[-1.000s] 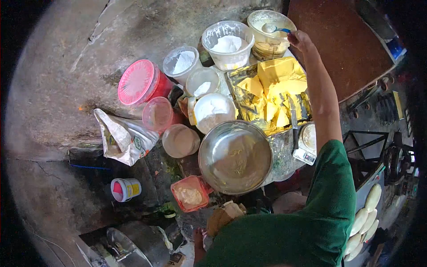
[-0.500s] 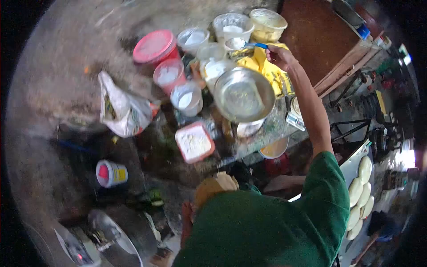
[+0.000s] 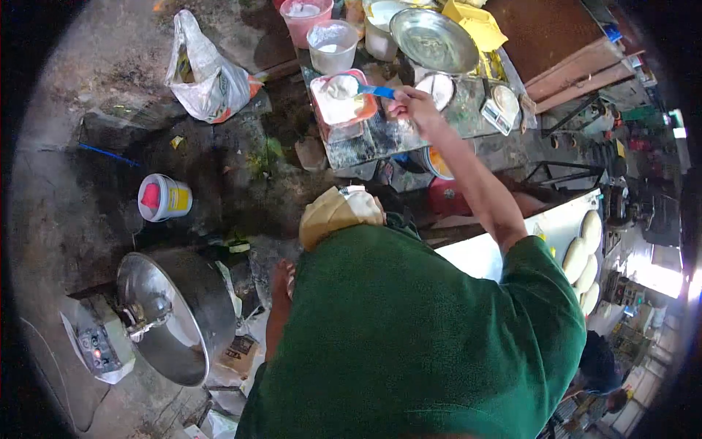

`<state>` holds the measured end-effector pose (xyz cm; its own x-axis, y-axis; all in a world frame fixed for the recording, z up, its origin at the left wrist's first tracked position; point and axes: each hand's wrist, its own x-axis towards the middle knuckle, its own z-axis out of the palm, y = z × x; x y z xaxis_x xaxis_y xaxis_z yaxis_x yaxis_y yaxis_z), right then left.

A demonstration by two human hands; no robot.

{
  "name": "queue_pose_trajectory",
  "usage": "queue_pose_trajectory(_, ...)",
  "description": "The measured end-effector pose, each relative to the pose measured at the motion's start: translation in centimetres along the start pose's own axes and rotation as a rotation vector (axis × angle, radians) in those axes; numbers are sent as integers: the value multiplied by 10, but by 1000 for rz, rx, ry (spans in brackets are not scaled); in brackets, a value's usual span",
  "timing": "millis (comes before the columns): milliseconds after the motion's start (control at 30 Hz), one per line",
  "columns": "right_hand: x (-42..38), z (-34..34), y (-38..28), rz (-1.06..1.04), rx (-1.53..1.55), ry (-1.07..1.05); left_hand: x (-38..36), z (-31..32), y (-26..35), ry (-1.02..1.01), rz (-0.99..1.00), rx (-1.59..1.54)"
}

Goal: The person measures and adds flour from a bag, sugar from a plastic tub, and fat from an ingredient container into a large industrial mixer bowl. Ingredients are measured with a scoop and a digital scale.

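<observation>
My right hand (image 3: 418, 111) is closed round the blue handle of a scoop (image 3: 376, 91). The scoop's bowl is over a red-rimmed square tub (image 3: 369, 108) of white powder, near the table's corner. Low on the left, beside my green shirt, is my left hand (image 3: 284, 276), partly hidden; its fingers are too unclear to read. A round metal pan (image 3: 435, 40) lies farther back, with a small scale (image 3: 498, 117) to its right. A clear tub (image 3: 333, 47) stands behind the square one.
A white sack (image 3: 208, 80) and a white bucket (image 3: 174, 199) are at the left. Below them is a large metal mixing bowl (image 3: 183, 314). Pale dough pieces (image 3: 585, 260) lie on a board at the right, with another person (image 3: 599, 366) beyond.
My right hand has moved down and left with the scoop, from the round tubs and yellow material to the square tub. The view has shifted, bringing the mixing bowl further in.
</observation>
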<state>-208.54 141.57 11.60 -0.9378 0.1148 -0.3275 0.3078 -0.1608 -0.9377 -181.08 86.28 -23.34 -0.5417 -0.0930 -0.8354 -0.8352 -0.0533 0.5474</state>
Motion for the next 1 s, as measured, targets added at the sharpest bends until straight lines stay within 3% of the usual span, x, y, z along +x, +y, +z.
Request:
queue_pose_trajectory(133, -5, 27, 22, -364, -322, 62, -33, 6, 32, 17, 117, -60)
queue_pose_trajectory(200, -8, 32, 22, -360, -363, 92, -41, 13, 54, 21, 187, -87)
queue_pose_trajectory(367, -20, 30, 23, -510, -630, 183, -22, 19, 63, -47, 98, -206)
queue_pose_trajectory(467, -29, 31, 22, -494, -571, 271, 18, 6, 45, -183, 58, -268)
queue_pose_trajectory(533, -32, 30, 16, -519, -585, 277, 14, 19, 49, -132, 66, -201)
queue_pose_trajectory(600, -31, 29, 17, -480, -537, 253, -8, 40, 49, 63, 97, -16)
queue_pose_trajectory(700, -24, 29, 25, -501, -478, 165, -7, 36, 40, -84, 99, -148)
queue_pose_trajectory(933, -40, 25, 15, -614, -697, 353, 13, 24, 21, -135, 52, -145)
queue_pose_trajectory(1000, -41, 17, 17, -529, -638, 315, 20, 21, 13, -170, 14, -181)
